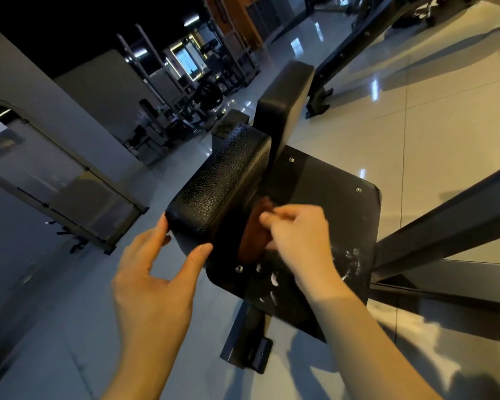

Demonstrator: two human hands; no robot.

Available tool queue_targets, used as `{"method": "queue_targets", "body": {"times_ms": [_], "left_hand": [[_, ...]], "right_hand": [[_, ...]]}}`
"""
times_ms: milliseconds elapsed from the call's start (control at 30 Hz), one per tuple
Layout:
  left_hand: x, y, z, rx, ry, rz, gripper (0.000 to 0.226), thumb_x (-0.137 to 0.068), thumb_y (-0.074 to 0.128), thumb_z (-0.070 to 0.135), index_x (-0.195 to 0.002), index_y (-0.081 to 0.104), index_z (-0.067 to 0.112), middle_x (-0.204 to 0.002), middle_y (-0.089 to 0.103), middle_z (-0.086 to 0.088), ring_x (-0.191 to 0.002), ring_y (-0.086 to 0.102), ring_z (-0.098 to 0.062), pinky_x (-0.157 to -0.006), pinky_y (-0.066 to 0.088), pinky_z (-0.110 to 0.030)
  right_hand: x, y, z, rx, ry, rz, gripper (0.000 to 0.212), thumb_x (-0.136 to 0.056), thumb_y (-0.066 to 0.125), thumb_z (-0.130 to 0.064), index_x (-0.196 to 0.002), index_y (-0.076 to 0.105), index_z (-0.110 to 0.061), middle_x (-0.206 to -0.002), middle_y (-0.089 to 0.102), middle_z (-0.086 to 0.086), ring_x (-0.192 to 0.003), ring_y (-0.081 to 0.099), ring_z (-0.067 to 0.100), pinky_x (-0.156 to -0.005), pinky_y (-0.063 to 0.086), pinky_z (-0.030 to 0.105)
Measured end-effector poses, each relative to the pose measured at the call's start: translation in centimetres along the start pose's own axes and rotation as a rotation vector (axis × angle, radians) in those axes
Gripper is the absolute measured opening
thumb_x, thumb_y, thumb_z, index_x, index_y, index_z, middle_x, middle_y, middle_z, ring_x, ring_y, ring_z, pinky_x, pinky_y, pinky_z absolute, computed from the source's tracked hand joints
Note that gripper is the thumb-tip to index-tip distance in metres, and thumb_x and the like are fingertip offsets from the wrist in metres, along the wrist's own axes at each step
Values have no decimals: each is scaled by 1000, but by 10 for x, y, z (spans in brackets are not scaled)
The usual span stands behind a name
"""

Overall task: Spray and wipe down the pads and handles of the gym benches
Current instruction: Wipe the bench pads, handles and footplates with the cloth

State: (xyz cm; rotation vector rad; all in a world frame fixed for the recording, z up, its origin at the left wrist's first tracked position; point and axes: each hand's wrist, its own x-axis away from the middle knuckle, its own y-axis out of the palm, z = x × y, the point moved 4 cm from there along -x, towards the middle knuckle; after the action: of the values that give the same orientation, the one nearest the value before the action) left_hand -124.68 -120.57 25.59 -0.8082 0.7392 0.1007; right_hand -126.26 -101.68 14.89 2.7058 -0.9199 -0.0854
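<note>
Bench pad (220, 180) pebbled black, brown cloth (254, 229), glossy floor tiles (445, 125), dimly lit

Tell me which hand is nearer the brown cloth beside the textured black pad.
Right. The right hand holds the brown cloth beside the textured black pad; the left hand sits left of the cloth, its fingertips and thumb on the pad's near end, not touching the cloth.

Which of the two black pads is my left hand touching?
The nearer black pad with the pebbled, leather-like surface: the left hand touches its near end. The taller smooth black pad behind it stands untouched.
</note>
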Motion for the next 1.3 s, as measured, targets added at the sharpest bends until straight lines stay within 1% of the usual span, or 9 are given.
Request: {"method": "queue_targets", "body": {"times_ms": [100, 267, 433, 567, 700, 833, 933, 1067, 1300], "left_hand": [[2, 0, 1, 14, -11, 2, 74, -74, 76, 47, -143, 53, 35, -122, 63, 12, -116, 55, -3, -103, 42, -25], [2, 0, 4, -12, 7, 12, 69, -76, 78, 43, -139, 49, 41, -116, 63, 15, -113, 58, -5, -101, 43, -27], [-2, 0, -1, -42, 7, -4, 72, -75, 82, 38, -142, 56, 32, -119, 65, 8, -111, 59, -7, -92, 39, -15], [1, 1, 1, 0, -11, -5, 72, -75, 83, 36, -142, 57, 30, -120, 66, 9, -109, 60, -1, -94, 42, -18], [3, 1, 3, 27, -10, 9, 70, -76, 80, 38, -139, 52, 40, -113, 61, 24, -106, 56, 10, -90, 40, -13], [2, 1, 4, 30, 0, 3, 70, -75, 79, 40, -140, 52, 39, -111, 60, 28, -106, 57, 7, -90, 41, -15], [-1, 0, 3, 13, -4, -17, 71, -75, 80, 39, -141, 56, 35, -112, 63, 19, -105, 58, 2, -90, 42, -17], [-5, -5, 4, -48, 24, -65, 67, -75, 80, 36, -136, 53, 39, -115, 65, 14, -102, 59, 0, -88, 40, -16], [-3, -6, 2, -7, 8, -87, 68, -80, 81, 33, -143, 55, 32, -120, 66, 8, -110, 57, -10, -89, 40, -16]], "right_hand": [[-22, -8, -32, 69, -181, 209, 14, -93, 69, -21, -81, 77, -18, -70, 70, -1, -68, 66, 8, -59, 45, 12], [12, 10, -38, 33, -281, 51, 11, -94, 69, -13, -93, 79, -16, -74, 70, -6, -69, 65, 3, -60, 45, 6], [36, 15, -24, -33, -153, -264, 12, -91, 71, -21, -85, 80, -17, -76, 76, 0, -74, 74, 16, -78, 63, 43], [-3, -11, -44, -71, -187, 43, 27, -84, 68, -26, -76, 72, -1, -70, 69, 22, -67, 67, 42, -65, 59, 49], [-31, -29, -72, 22, -331, 230, 14, -94, 68, -19, -86, 79, -19, -76, 72, -1, -72, 67, 11, -66, 54, 25], [18, 1, -62, 88, -365, 96, 15, -97, 65, -20, -90, 78, -20, -77, 70, -5, -64, 63, 6, -61, 48, 14], [66, 11, -52, 134, -328, -79, 14, -99, 64, -24, -102, 77, -22, -83, 69, -11, -75, 67, 8, -71, 58, 21], [68, 4, -61, 272, -315, -428, 15, -93, 67, -27, -85, 77, -20, -73, 72, -2, -72, 69, 12, -66, 59, 24], [-8, -29, -33, 243, -202, 52, 16, -95, 68, -23, -84, 78, -15, -73, 71, 0, -66, 64, 7, -56, 46, 9]]}}
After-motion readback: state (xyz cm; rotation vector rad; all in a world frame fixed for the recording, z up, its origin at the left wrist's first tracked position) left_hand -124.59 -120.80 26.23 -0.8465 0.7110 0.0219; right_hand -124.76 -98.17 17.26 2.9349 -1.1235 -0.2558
